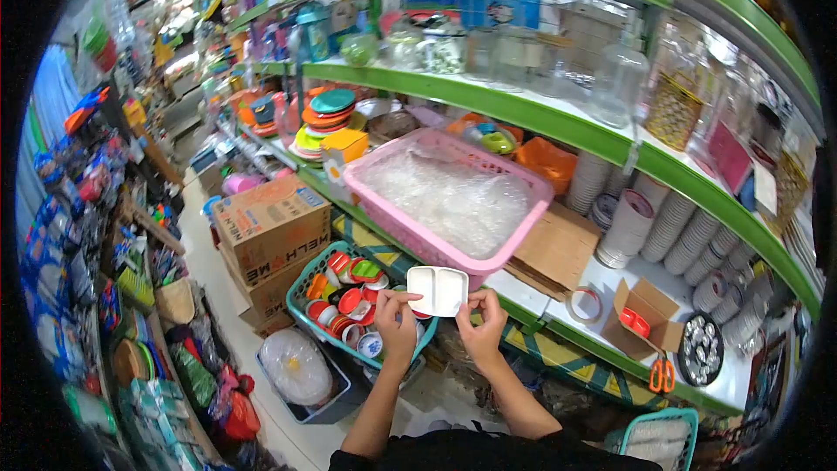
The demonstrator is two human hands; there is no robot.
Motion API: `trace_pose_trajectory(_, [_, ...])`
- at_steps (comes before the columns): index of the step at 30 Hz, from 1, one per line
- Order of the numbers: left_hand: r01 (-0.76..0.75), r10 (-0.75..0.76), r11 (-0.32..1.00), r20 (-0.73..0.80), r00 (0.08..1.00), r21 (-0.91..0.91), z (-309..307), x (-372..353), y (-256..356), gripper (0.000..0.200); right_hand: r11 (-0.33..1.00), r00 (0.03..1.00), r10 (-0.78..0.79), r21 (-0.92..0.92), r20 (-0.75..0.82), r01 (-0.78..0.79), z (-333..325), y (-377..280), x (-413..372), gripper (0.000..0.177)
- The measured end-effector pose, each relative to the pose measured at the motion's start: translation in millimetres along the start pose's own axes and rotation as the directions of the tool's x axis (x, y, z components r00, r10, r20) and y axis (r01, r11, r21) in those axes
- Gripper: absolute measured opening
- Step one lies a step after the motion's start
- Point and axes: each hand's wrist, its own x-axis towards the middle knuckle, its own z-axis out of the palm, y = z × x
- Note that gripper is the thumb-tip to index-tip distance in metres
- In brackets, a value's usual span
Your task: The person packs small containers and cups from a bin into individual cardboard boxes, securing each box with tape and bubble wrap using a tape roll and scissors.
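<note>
A small white two-compartment dish [437,290] is held up between my two hands, its hollow side facing me. My left hand [397,323] pinches its left edge with thumb and fingers. At the opposite edge, my right hand [482,321] grips it the same way. Just behind the dish is the front rim of a pink plastic basket [514,253] filled with clear plastic wrapping [445,192]. Below and left of my left hand stands a teal basket [301,292] with several red, orange and white small items [349,301].
A green-edged shelf [523,100] carries glass jars and bottles. To the right are stacked cups [628,227], flat cardboard [554,249], an opened small box [645,314], tape [583,304] and orange-handled scissors [662,375]. Cardboard boxes [270,227] border the aisle; a grey bin [323,410] stands nearby.
</note>
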Motion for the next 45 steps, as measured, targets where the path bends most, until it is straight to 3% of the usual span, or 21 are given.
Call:
trace_pose_trajectory(1, [-0.077, 0.077, 0.997, 0.009, 0.997, -0.012, 7.2, 2.8, 11.8, 0.026, 1.000, 0.999, -0.001, 0.006, -0.042, 0.001, -9.5, -0.9, 3.0, 0.012])
trace_pose_trajectory(2, [0.034, -0.027, 0.995, 0.085, 0.996, -0.092, 11.5, 1.8, 28.9, 0.027, 1.000, 0.998, 0.002, 0.014, -0.065, -0.001, -19.6, -1.2, 5.0, 0.012])
trace_pose_trajectory(6, [0.056, 0.020, 0.945, 0.228, 0.973, -0.322, 49.6, -4.6, 48.1, 0.027, 0.999, 0.982, 0.018, 0.029, -0.188, -0.012, -59.5, -7.7, 10.5, 0.012])
trace_pose_trajectory(7, [0.058, 0.031, 0.939, 0.252, 0.967, -0.339, 57.2, -6.7, 49.7, 0.027, 1.000, 0.976, 0.014, 0.014, -0.217, -0.011, -69.6, -5.9, 10.0, 0.012])
trace_pose_trajectory(9, [-0.079, 0.144, 0.969, 0.275, 0.951, -0.233, 72.8, -10.7, 52.5, 0.024, 1.000, 0.961, 0.012, -0.019, -0.275, -0.018, -91.0, 1.8, 8.8, 0.012])
trace_pose_trajectory(11, [-0.013, 0.114, 0.955, 0.328, 0.938, -0.295, 90.0, -17.7, 63.7, 0.022, 0.998, 0.941, 0.040, -0.038, -0.336, -0.056, -110.3, 2.3, 6.6, 0.012])
trace_pose_trajectory(13, [-0.098, 0.221, 0.926, 0.312, 0.924, -0.365, 109.3, -25.2, 69.7, 0.022, 0.995, 0.924, 0.070, -0.043, -0.377, -0.093, -129.4, -0.4, 4.7, 0.012])
trace_pose_trajectory(17, [0.026, 0.175, 0.913, 0.449, 0.876, -0.407, 137.8, -41.8, 87.4, 0.018, 0.989, 0.878, 0.038, -0.106, -0.478, -0.100, -165.5, -5.8, 0.1, 0.011])
trace_pose_trajectory(18, [0.137, 0.104, 0.915, 0.548, 0.830, -0.380, 142.5, -46.1, 89.7, 0.018, 0.989, 0.868, 0.031, -0.109, -0.495, -0.097, -174.2, -7.1, -1.4, 0.010])
trace_pose_trajectory(20, [0.178, 0.123, 0.875, 0.562, 0.818, -0.450, 160.0, -54.0, 102.3, 0.019, 0.988, 0.849, 0.017, -0.123, -0.528, -0.096, -191.2, -9.7, -4.7, 0.009])
trace_pose_trajectory(26, [0.216, 0.192, 0.832, 0.630, 0.753, -0.512, 197.4, -71.8, 120.4, 0.030, 0.952, 0.821, -0.036, -0.270, -0.570, -0.145, -234.5, -10.1, -12.4, 0.013])
trace_pose_trajectory(29, [0.299, 0.186, 0.822, 0.726, 0.662, -0.484, 210.3, -77.0, 128.9, 0.034, 0.925, 0.800, -0.050, -0.330, -0.597, -0.188, -249.6, -15.5, -10.9, 0.024])
trace_pose_trajectory(31, [0.188, 0.262, 0.850, 0.705, 0.659, -0.492, 225.7, -80.6, 123.4, 0.035, 0.937, 0.823, -0.003, -0.290, -0.568, -0.196, -261.1, -7.0, -10.5, 0.030])
trace_pose_trajectory(32, [0.191, 0.268, 0.847, 0.708, 0.653, -0.496, 232.2, -81.7, 121.0, 0.035, 0.931, 0.817, -0.014, -0.307, -0.576, -0.200, -264.6, -4.0, -10.1, 0.029])
trace_pose_trajectory(34, [0.051, 0.352, 0.865, 0.676, 0.648, -0.499, 240.0, -80.9, 123.1, 0.036, 0.901, 0.814, -0.023, -0.365, -0.580, -0.234, -268.5, -18.7, -7.9, 0.029])
trace_pose_trajectory(40, [0.176, 0.317, 0.840, 0.728, 0.608, -0.513, 249.3, -72.7, 151.0, 0.038, 0.820, 0.820, -0.102, -0.514, -0.564, -0.252, -292.7, -34.0, 9.7, 0.026])
trace_pose_trajectory(45, [0.152, 0.314, 0.864, 0.751, 0.580, -0.479, 276.7, -73.9, 146.6, 0.038, 0.714, 0.833, -0.124, -0.632, -0.540, -0.303, -317.8, -26.0, 24.4, 0.019])
